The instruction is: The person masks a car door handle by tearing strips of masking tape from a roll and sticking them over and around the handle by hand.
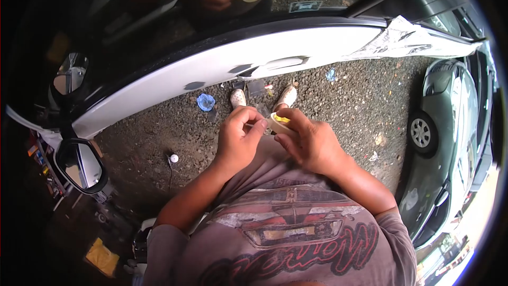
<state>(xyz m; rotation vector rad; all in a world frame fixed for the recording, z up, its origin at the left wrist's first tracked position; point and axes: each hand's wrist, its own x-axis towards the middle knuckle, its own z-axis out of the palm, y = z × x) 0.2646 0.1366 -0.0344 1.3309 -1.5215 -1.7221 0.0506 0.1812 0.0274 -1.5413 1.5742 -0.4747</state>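
A white car (222, 61) stands in front of the person, with its side very near the hands. A gray car (447, 114) is over on the right. Under it all is stony ground (360, 92). The person has on a brown shirt (317, 209) with a car picture and big red and black letters. A side mirror (82, 165) sticks out from the white car on the left. White paper (400, 41) with marks on it hangs on the car's far right part.

The right hand (318, 145) grips a small roll in its bent fingers, with the thumb below. The left hand (238, 136) is just beside it, with its thumb and fingers bent close to the roll. I cannot tell if they are closed on its end. Below the hands are two pale shoes (288, 97). A crumpled blue bag (206, 102) lies left of them. The roll (281, 126) is pale outside, yellow inside, in front of the shirt.
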